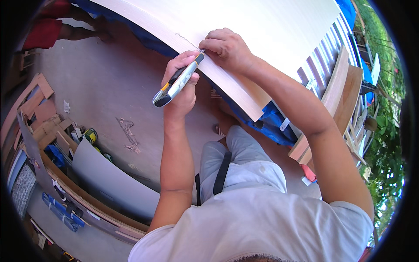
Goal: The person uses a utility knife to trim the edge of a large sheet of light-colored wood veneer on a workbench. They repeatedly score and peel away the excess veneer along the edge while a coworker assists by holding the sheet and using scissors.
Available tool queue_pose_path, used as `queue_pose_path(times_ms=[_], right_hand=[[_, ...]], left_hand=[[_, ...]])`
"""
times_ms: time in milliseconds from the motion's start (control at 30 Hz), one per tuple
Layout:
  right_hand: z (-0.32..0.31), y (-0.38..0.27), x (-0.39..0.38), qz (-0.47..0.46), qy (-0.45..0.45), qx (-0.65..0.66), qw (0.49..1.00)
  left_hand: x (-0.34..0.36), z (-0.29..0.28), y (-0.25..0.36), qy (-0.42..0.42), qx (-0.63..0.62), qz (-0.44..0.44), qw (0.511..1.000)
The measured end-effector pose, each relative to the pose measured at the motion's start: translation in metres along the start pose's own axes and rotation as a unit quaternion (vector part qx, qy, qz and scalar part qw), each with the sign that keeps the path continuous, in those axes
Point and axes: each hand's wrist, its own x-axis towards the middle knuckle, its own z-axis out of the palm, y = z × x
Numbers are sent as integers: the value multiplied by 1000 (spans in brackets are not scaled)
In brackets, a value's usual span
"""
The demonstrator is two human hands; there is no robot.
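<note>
Pale shirt [262, 214], knife [179, 85] (diagonal) toward upper right

Knife [182, 82] tip unclear near right fingers [211, 45]; board [266, 28] cut off above

This is looking like a carpentry workshop, partly open to the outdoors. A broad pale panel [257, 30] is lying over blue sheeting [279, 132]. To the panel's right, long planks [337, 85] are resting together, and farther right of it green foliage [387, 139] is showing. To the panel's left, thin scraps [127, 129] are littering the grey floor [96, 91], and farther left of it board offcuts [32, 103] are crowding together.
</note>
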Motion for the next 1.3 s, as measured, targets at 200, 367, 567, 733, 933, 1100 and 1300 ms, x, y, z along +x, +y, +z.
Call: queue_pose_path(times_ms=[200,367,567,733,933,1100,1300], right_hand=[[-11,-5,-23,-11,-2,-2,1000],[-24,-11,-49,7,-24,-11,1000],[-36,-16,-82,7,-24,-10,1000],[-45,-22,-110,9,-25,-22,999],[-53,-26,-140,1,-20,-23,1000],[-60,-30,-162,0,-15,-22,1000],[-70,-34,-190,-5,-14,-13,1000]], left_hand=[[-17,19,7,2,-2,-4,1000],[-33,36,12,-13,16,3,1000],[-59,60,19,-7,-12,-9,1000],[-79,77,21,-17,0,0,1000],[-100,97,27,-21,-17,-6,1000],[-115,112,29,-23,-25,1,999],[-136,130,32,-32,-35,-10,999]])
